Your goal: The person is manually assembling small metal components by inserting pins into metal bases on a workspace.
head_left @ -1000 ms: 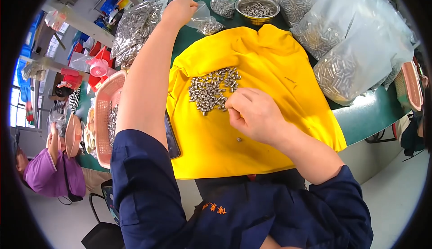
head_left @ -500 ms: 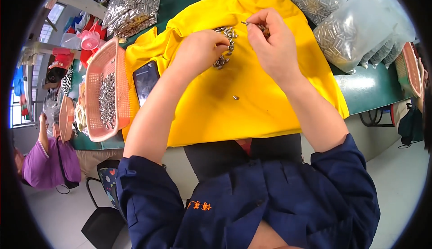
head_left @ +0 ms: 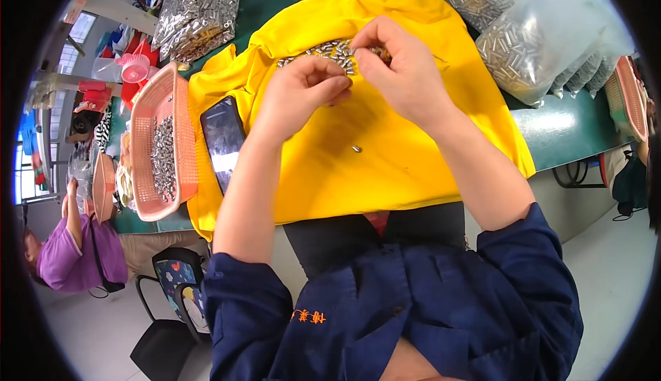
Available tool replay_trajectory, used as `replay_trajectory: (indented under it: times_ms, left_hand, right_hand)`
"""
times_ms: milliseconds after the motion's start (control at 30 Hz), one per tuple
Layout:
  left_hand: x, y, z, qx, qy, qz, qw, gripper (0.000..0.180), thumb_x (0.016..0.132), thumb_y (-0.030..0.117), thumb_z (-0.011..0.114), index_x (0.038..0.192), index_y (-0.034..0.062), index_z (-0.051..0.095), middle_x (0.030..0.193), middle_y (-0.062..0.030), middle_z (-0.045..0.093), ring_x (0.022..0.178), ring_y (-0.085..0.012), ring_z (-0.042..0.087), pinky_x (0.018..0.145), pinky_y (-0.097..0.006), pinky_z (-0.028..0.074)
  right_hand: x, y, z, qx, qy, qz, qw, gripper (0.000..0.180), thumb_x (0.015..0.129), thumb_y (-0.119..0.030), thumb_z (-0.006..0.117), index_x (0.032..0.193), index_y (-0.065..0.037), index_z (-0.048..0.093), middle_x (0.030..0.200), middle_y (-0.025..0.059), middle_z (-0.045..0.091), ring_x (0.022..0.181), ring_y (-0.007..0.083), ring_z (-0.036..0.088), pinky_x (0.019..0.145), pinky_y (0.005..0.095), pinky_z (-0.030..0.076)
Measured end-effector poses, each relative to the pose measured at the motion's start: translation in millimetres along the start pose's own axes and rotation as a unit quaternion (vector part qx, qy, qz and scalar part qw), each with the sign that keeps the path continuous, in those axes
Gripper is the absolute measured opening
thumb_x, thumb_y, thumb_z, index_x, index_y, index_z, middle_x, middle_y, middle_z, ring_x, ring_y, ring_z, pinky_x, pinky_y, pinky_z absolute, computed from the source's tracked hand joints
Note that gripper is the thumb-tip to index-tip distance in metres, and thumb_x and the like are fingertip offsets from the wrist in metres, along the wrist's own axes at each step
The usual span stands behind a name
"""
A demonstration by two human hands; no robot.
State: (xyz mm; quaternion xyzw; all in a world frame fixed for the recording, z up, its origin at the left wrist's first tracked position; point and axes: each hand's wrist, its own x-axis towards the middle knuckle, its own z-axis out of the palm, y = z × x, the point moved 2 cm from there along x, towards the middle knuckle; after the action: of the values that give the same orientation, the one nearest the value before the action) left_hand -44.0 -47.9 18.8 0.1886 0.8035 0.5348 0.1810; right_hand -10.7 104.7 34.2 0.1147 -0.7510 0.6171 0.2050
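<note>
My left hand hovers over the yellow cloth, fingers curled and thumb pressed toward the fingertips; what lies between them is too small to make out. My right hand is higher and to the right, its thumb and forefinger pinched together. Something brownish and shiny shows inside its curled fingers, but I cannot tell its kind. Just beyond both hands, a heap of small silver metal pieces is spread on the cloth, partly hidden by them. One single metal piece lies nearer to me.
To the left are a phone and a pink basket with metal pieces inside. Clear bags of metal parts stand at the right, another bag at the back left. A person in purple is at the far left.
My left hand has drawn nearer and slightly right, away from the heap, showing more of the pieces. My right hand has shifted left toward it. The thin pin seen at its fingertips no longer shows.
</note>
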Motion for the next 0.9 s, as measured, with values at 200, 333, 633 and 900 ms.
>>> replay_trajectory:
  times_ms: [200, 333, 633, 900]
  left_hand:
    - [-13.0, -26.3, 1.0, -0.438, -0.036, -0.002, 0.898, 0.012, 0.078, 0.002, 0.058, 0.09, 0.0012, 0.056, 0.085, -0.007, 0.06, 0.076, -0.0157, 0.059, 0.068, -0.025, 0.049]
    - [-11.3, -24.1, 1.3, -0.463, -0.021, -0.009, 0.886, 0.014, 0.079, 0.002, 0.057, 0.093, 0.0004, 0.056, 0.085, -0.007, 0.059, 0.077, -0.0159, 0.059, 0.072, -0.027, 0.049]
    - [-14.1, -20.5, 1.4, -0.406, 0.004, 0.004, 0.914, 0.014, 0.078, 0.001, 0.058, 0.091, -0.0005, 0.057, 0.082, -0.0068, 0.06, 0.076, -0.015, 0.06, 0.071, -0.025, 0.049]
    - [-11.7, -16.4, 0.7, -0.257, 0.043, 0.027, 0.965, 0.01, 0.076, -0.001, 0.058, 0.087, 0.0002, 0.058, 0.078, -0.0035, 0.06, 0.071, -0.0098, 0.058, 0.066, -0.021, 0.047]
  right_hand:
    - [-4.3, -1.0, 6.5, -0.026, -0.148, 0.049, 0.987, 0.006, 0.076, -0.004, 0.049, 0.082, -0.003, 0.048, 0.069, -0.0014, 0.046, 0.06, 0.0052, 0.04, 0.053, 0.0191, 0.035]
    - [-3.1, 2.2, 6.8, -0.037, -0.166, 0.058, 0.984, 0.007, 0.075, -0.005, 0.048, 0.081, -0.003, 0.047, 0.069, -0.0013, 0.045, 0.059, 0.0056, 0.04, 0.053, 0.0192, 0.035]
    - [-5.2, -6.0, 9.5, -0.132, -0.152, -0.011, 0.979, 0.007, 0.071, -0.009, 0.051, 0.075, -0.004, 0.047, 0.064, 0.0122, 0.054, 0.058, 0.0256, 0.053, 0.052, 0.0327, 0.041]
    - [-9.9, -1.7, 14.0, -0.234, -0.134, -0.097, 0.958, 0.007, 0.073, -0.009, 0.051, 0.074, -0.005, 0.045, 0.062, 0.0133, 0.053, 0.059, 0.0314, 0.053, 0.053, 0.0386, 0.042]
